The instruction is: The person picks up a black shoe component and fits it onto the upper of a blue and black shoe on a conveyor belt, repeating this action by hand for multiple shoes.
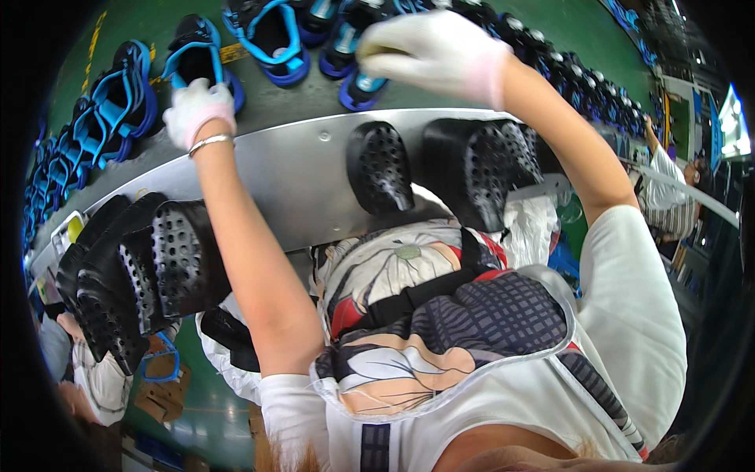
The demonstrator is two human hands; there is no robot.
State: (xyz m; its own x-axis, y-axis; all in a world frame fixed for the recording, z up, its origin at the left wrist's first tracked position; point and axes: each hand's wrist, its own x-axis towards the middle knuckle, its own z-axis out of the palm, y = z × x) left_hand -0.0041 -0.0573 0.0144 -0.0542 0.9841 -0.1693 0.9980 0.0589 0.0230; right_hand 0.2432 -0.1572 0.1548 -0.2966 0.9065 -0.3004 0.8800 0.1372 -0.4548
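Note:
My left hand point(200, 114), in a white glove, is at the near end of a black sports shoe point(193, 49) with a bright blue collar. Its fingers curl over the rim of that shoe's opening. Farther right, my gloved right hand point(436, 55) is slightly blurred above the row, over a shoe with a blue sole point(362, 91). Its thumb and fingers are apart, and nothing shows between them. Another black and blue shoe point(275, 47) stands between the two hands, its opening facing me.
A curved grey metal ledge point(295, 169) runs between me and the shoes. Black perforated, foot-shaped pieces stand along it, a cluster point(181, 256) at left and others point(380, 167) at right. Shoe rows continue to both sides. Other people point(668, 193) are at the far right and lower left.

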